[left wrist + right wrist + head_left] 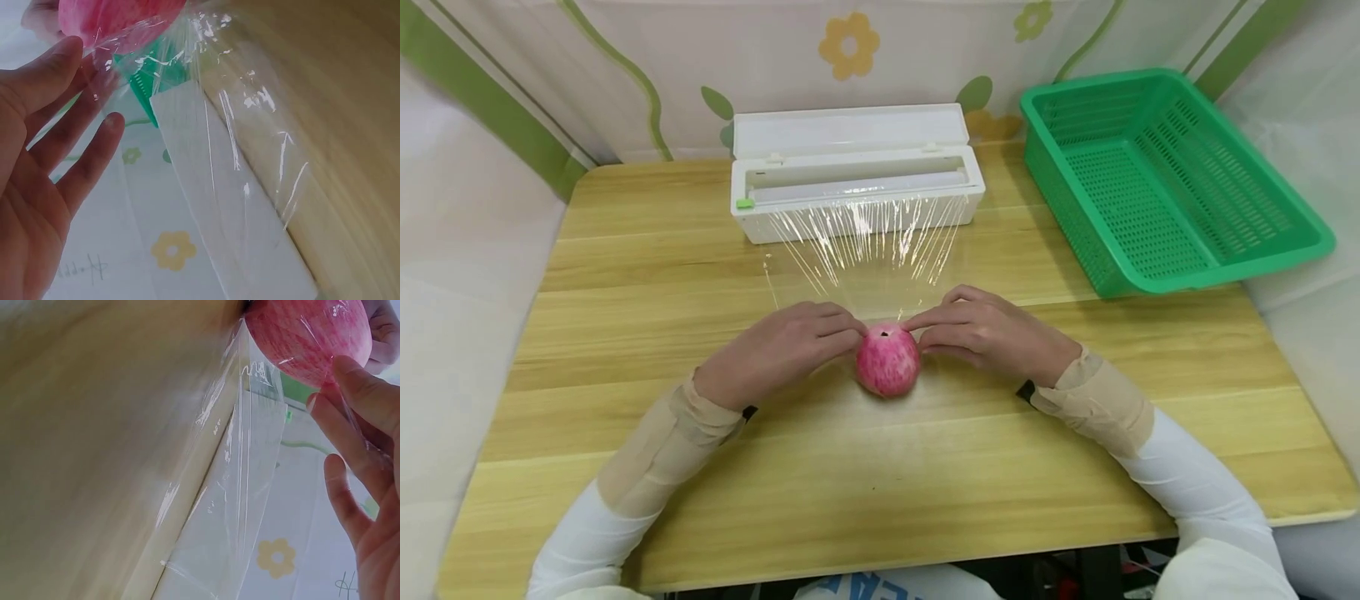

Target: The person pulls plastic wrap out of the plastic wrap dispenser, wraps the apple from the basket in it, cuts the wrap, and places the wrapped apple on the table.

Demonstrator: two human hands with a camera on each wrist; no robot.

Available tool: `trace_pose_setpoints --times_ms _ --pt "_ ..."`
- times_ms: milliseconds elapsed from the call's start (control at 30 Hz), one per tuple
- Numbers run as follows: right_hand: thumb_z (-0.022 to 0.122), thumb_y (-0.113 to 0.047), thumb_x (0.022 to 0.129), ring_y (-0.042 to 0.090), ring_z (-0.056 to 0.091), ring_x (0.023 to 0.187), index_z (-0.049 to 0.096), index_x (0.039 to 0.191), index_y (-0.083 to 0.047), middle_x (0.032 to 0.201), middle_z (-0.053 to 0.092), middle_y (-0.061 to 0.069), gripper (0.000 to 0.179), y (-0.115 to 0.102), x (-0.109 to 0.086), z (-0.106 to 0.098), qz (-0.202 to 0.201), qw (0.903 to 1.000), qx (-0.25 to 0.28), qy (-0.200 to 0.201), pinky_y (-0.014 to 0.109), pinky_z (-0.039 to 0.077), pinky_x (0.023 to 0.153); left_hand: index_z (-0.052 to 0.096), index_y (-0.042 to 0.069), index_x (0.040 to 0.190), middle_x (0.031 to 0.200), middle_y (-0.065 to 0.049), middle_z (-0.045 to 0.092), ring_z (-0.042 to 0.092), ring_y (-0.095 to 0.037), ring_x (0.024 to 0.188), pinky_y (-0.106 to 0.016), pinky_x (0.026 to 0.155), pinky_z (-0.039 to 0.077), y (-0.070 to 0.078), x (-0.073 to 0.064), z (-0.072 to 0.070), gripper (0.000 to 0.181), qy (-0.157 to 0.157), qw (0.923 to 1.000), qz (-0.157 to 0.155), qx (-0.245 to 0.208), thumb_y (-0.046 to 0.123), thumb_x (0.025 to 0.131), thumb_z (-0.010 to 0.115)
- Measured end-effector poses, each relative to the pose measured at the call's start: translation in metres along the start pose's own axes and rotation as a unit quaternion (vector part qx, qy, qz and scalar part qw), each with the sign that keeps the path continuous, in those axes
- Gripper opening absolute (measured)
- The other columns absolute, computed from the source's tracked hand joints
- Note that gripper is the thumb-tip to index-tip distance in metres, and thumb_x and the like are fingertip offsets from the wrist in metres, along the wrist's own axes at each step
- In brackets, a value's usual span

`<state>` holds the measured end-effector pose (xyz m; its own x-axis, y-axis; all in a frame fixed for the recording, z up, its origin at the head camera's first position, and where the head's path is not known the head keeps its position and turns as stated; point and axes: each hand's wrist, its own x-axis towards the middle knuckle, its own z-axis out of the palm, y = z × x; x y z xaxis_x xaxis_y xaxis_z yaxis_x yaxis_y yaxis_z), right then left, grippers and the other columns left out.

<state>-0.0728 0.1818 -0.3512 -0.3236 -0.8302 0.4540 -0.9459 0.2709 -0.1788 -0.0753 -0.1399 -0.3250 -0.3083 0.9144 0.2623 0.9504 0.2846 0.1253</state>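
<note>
A pink-red apple (887,362) sits on the table between both hands, its dark hollow facing up. Clear cling film (868,258) stretches in shiny creases from the roll (861,187) in a white dispenser box (857,218) to the apple. At the apple's upper left, my left hand (793,346) pinches film with thumb and forefinger, its other fingers spread in the left wrist view. On the opposite side my right hand (992,333) pinches a bunched bit of film, thumb (359,381) against forefinger, right at the apple's skin.
Behind the film, the dispenser's white lid (850,132) stands raised. A green plastic basket (1075,225) takes up the table's back right corner. Patterned curtain (910,50) hangs along the back, and the wooden table's front edge (925,560) lies close to the person's body.
</note>
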Motion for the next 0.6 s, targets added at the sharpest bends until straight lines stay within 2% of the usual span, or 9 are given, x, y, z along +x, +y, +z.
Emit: trace_pose_setpoints --times_ms 367,600 --pt "0.089 -0.01 0.081 0.017 0.071 0.102 0.081 0.106 -0.011 0.122 0.079 0.002 0.026 0.0 0.006 -0.001 -0.005 0.9997 -0.022 -0.005 0.035 0.057 0.089 0.074 0.008 0.115 0.111 -0.001 0.077 0.07 -0.02 0.109 -0.034 0.098 0.059 0.0 0.008 0.007 0.027 0.036 0.9987 0.015 0.033 -0.001 0.09 0.08" --pt "0.089 -0.018 0.084 0.012 0.074 0.1 0.081 0.104 -0.011 0.115 0.081 -0.001 0.023 -0.002 0.012 -0.003 -0.003 0.999 -0.042 -0.016 0.034 0.057 0.091 0.071 0.008 0.114 0.11 -0.003 0.077 0.07 -0.021 0.107 -0.036 0.095 0.06 0.003 0.009 0.007 0.027 0.043 0.9987 0.012 0.026 -0.002 0.09 0.079"
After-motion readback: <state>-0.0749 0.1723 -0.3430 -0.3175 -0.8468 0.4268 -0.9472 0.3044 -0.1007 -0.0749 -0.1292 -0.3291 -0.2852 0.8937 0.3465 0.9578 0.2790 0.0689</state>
